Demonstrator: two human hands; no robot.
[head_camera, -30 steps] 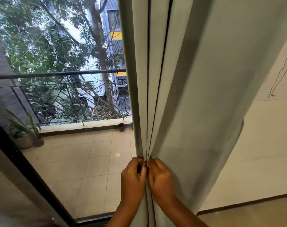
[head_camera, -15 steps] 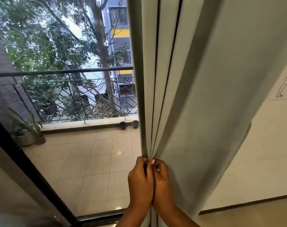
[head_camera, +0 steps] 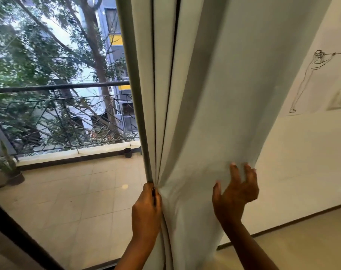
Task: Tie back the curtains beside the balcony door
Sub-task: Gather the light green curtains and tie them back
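Beside balcony glass (head_camera: 68, 191), pale curtain (head_camera: 214, 94) hangs gathered in vertical folds. Left hand (head_camera: 146, 209) curled tight round bunched left folds, pinching them together. Right hand (head_camera: 235, 193) at curtain's right edge, fingers (head_camera: 235, 173) spread and slightly bent, tips against fabric, gripping nothing. Line drawing (head_camera: 309, 78) on wall at right.

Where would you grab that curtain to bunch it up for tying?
Grip the curtain at its loose right edge, coming from the wall side, where the right hand reaches. The left hand already pinches the left folds, so only that wide flat panel hangs free.
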